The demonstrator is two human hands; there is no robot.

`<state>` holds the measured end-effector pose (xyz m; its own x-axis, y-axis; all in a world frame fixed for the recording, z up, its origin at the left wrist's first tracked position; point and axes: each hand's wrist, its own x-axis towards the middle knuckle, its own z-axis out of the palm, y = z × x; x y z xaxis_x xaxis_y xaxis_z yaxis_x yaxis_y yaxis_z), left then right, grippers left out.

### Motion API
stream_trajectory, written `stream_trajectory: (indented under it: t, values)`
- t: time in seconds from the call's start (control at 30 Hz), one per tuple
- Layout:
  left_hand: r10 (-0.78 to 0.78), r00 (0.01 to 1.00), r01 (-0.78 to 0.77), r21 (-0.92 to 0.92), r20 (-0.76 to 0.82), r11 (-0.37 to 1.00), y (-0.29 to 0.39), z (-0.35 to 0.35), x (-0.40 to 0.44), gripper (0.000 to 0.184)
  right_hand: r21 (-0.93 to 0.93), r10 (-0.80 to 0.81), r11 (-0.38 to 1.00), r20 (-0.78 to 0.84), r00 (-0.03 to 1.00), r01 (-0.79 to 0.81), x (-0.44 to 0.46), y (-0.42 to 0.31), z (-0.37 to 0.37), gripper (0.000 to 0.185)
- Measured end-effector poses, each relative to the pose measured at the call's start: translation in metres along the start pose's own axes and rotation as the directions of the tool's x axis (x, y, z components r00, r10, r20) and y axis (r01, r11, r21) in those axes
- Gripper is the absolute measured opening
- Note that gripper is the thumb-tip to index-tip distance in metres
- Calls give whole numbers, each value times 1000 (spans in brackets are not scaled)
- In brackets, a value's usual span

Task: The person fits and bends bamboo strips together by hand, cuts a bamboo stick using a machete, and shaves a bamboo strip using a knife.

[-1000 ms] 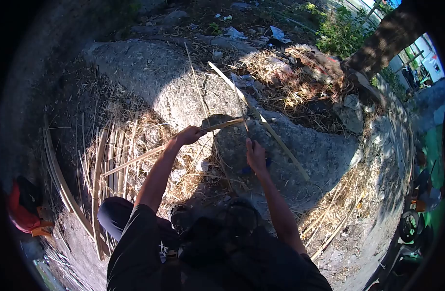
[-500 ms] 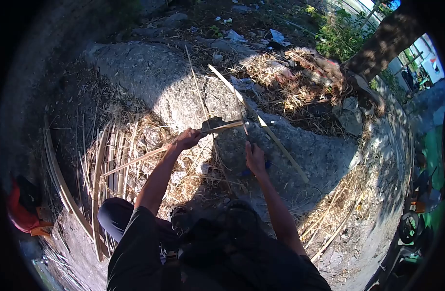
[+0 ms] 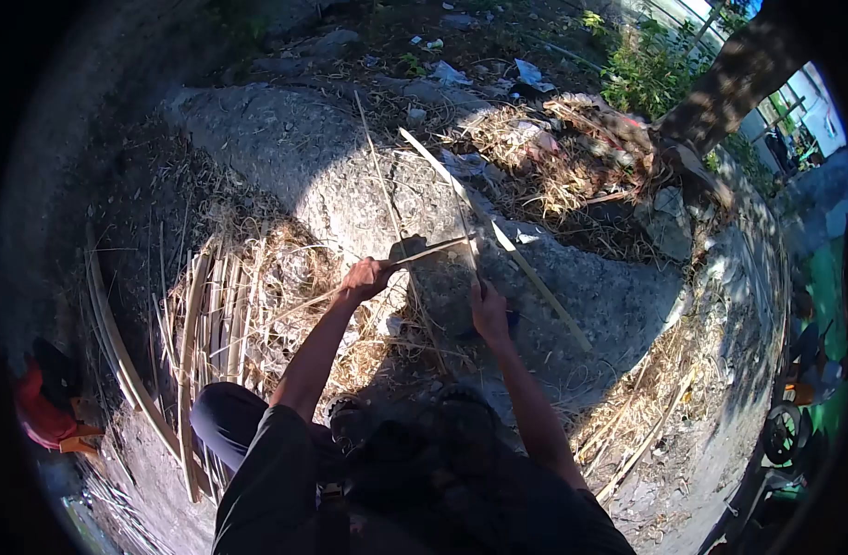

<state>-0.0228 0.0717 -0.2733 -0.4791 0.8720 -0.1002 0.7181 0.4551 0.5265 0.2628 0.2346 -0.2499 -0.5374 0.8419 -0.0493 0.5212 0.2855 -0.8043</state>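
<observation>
One broad grey rock (image 3: 581, 264) fills the middle ground, part in hard sun, part in shadow. Tree trunk (image 3: 738, 88) leans in at upper right, bark dappled with light. At its foot, a heap of dry fibre (image 3: 553, 171), tangled, straw-brown.

Left side: a spread of long strips (image 3: 186, 356) on the ground, roughly side by side, a few bowed, with curly shavings among them. Beyond, at the far left edge, a red object (image 3: 44, 407) with an orange part beneath; kind uncertain. Far right edge: a dark wheel (image 3: 785, 432). Upper right: a pale panel (image 3: 823, 120) bearing a small mark, too small to read.

On the rock, a pale strip (image 3: 544, 290) lies slantwise, right of the hands; a thin stick (image 3: 382, 176) runs lengthwise on the left.

Left hand (image 3: 366, 277): fingers closed around the held strip (image 3: 433, 251), which sits above the rock, one end angled up to the right, the other running back toward the ground strips. Right hand (image 3: 488, 310): fingers clamped on the dark grip of a slender tool (image 3: 474, 260), length pointing away from the body. Tool and strip cross near the strip's far end; whether they touch, cannot tell.

Smallest: white scraps (image 3: 528, 71) beyond the rock.
</observation>
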Motion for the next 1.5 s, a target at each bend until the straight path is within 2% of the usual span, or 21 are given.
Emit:
stream_trajectory:
  t: [0.1,0.17,0.23,0.43,0.53,0.63,0.7,0.8,0.83,0.9,0.93,0.97,1.0,1.03,1.1,1.13,1.17,1.23,1.37,1.43,1.5]
  values:
    - [-116,991,123,-127,61,984,2,12,-7,42,17,53,998,62,997,-54,2,-10,-5,57]
    - [-124,991,123,4,54,992,10,2,0,46,11,33,999,38,999,-33,10,-13,-9,58]
    - [-83,995,84,12,-46,996,28,-29,-3,45,30,82,996,67,994,-84,15,-14,-7,58]
    - [117,993,-116,-80,10,990,61,-88,14,42,40,-27,999,-88,996,31,19,-76,-42,56]
    - [-49,993,57,-68,111,996,47,-53,8,40,75,54,996,23,998,-55,8,-42,-25,58]
    - [95,975,-90,35,-199,995,-26,41,3,41,-111,-93,991,-176,980,74,5,6,14,59]
    - [22,997,-32,-148,-72,988,-45,62,12,40,-71,-3,997,-68,998,-2,1,-9,-1,58]
    - [8,1000,-8,-42,-15,999,22,-20,7,41,8,64,998,63,996,-65,16,-25,-20,56]
    - [-27,997,28,-9,72,1000,34,-42,10,41,49,27,998,21,999,-28,17,-43,-28,54]
    - [180,983,-183,-62,-45,981,43,-70,19,38,15,-51,998,-95,994,53,23,-63,-36,45]
    - [343,918,-346,17,-198,938,44,-80,22,38,36,-229,970,-190,955,240,26,-77,-45,34]
    - [380,911,-375,65,-157,925,49,-96,26,39,-116,-412,911,-214,886,395,27,-86,-54,29]
    - [200,971,-208,-50,-133,977,82,-120,18,40,-276,-578,810,-229,783,517,27,-94,-63,25]
    - [136,989,-141,-80,-65,987,86,-126,17,39,14,-365,927,-202,909,376,21,-115,-72,24]
    - [333,936,-339,-35,-118,940,42,-74,20,44,23,-111,993,-68,991,113,8,-78,-51,40]
    - [148,981,-143,-46,124,989,29,-47,12,43,52,33,998,20,999,-34,2,-41,-28,47]
    - [98,990,-104,54,102,993,2,-8,10,43,5,-13,1000,-28,1000,13,-6,-1,-3,52]
    - [-6,1000,3,-144,-18,990,-43,58,11,39,-45,-101,994,-96,990,97,21,1,-1,56]
    - [-23,990,14,63,140,998,31,-34,6,40,63,9,998,-21,1000,-7,13,-31,-22,54]
    - [77,994,-78,12,74,997,38,-58,17,43,76,38,996,-11,999,-38,11,-36,-16,52]
    - [354,916,-357,19,-188,934,33,-73,31,39,-7,-198,980,-163,967,200,35,-68,-30,47]
